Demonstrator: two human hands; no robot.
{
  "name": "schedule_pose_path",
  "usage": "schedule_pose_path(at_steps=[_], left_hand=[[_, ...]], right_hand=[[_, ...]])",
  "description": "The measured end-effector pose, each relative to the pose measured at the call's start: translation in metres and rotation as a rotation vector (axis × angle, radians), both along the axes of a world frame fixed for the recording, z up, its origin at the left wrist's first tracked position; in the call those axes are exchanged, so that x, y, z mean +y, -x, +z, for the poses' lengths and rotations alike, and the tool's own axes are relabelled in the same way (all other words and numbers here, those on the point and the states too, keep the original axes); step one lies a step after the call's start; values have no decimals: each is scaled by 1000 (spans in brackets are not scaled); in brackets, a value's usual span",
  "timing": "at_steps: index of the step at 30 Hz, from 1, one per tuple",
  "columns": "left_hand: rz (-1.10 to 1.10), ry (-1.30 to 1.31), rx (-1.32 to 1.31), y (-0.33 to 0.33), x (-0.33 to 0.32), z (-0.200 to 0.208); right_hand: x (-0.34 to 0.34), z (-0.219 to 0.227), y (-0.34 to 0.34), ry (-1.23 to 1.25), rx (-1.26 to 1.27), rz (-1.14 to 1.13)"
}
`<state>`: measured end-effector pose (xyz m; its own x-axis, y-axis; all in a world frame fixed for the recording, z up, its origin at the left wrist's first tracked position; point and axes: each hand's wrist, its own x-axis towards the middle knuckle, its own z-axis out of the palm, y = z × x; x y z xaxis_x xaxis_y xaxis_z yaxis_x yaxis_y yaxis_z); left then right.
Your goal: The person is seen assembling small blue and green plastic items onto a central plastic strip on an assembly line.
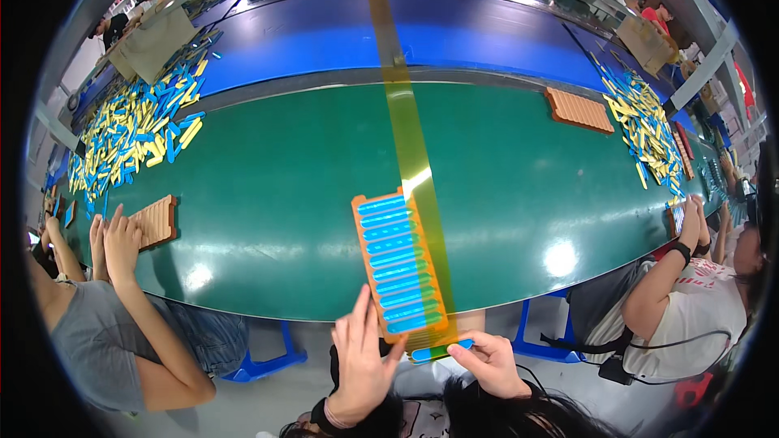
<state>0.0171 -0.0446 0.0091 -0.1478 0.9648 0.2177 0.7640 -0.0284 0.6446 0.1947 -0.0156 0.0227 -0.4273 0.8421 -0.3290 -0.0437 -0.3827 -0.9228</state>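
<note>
In front of me an orange ridged tray [359, 227] lies slanted on the green table, its near end reaching over the front edge. Several blue stick-shaped pieces [393, 261] fill its grooves crosswise. A translucent amber tape strip [401, 118] runs from the far side down over the tray's right part. My left hand [363, 365] grips the tray's near left side, fingers along the edge and thumb at the near end. Between thumb and fingers, my right hand [492, 365] holds a blue stick [436, 351] at the tray's near end, against the tape.
Piles of blue and yellow sticks lie at the left [142, 126] and right [649, 126]. An orange tray [579, 111] rests at the far right. At the left, a co-worker's hands [118, 239] hold another tray [157, 221]. A blue belt [308, 28] crosses behind the table [284, 162].
</note>
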Motion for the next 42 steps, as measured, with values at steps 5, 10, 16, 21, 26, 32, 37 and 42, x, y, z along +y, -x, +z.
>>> schedule_pose_path(at_steps=[5, 10, 16, 21, 26, 32, 37, 42], left_hand=[[-67, 102, 23, -12, -10, -2], [-126, 48, 66, -14, 7, -6], [-117, 31, 109, -16, 18, -10], [-130, -16, 183, -7, 23, -7], [-249, -272, 378, 16, 29, -12], [-676, -348, 458, 28, 41, -13], [-645, -342, 463, 27, 39, -11], [-716, -441, 603, 27, 43, 3]], right_hand=[[-4, -10, -3, 17, 55, -47], [3, -9, 7, 36, -9, -233], [12, -14, 15, 63, 2, -365], [16, -15, 14, 155, -23, -351], [14, -20, 14, 110, 3, -363], [15, -23, 11, 58, 7, -386], [27, -5, -4, -319, -406, -432], [54, 24, 13, -423, -427, -15]])
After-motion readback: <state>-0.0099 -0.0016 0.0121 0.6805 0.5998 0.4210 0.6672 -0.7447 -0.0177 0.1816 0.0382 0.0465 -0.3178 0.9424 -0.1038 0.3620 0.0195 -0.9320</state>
